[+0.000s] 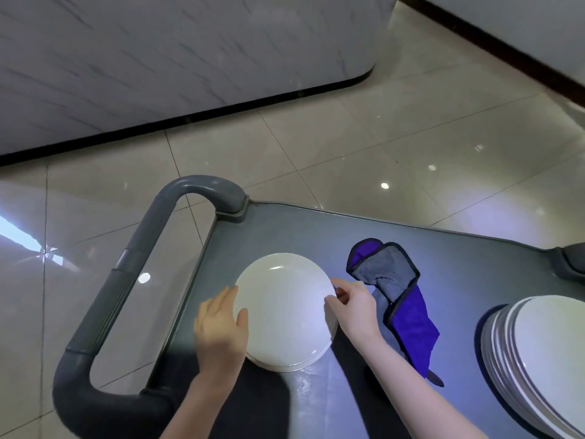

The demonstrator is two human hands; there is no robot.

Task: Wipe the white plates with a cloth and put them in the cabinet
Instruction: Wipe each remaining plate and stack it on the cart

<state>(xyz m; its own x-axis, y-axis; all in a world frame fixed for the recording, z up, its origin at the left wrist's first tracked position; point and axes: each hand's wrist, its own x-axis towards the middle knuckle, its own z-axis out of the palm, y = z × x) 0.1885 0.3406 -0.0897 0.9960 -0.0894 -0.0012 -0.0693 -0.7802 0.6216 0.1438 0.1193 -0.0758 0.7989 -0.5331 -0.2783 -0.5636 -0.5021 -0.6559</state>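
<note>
A white plate [285,308] lies on the grey cart top [285,229], both hands at its rim. The left hand [220,327] has a grasping grip on the left edge, thumb on top; the right hand [354,304] pinches the right edge. The purple-grey cloth [395,293] lies just right of it, beside a plate stack [538,353].

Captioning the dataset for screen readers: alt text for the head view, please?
Two bare hands grip one white plate by its edges on a grey cart, the left hand at its left rim and the right hand at its right rim. A blue and grey cloth lies loose just right of it, and a stack of plates sits at the cart's right edge over a glossy tiled floor.
</note>
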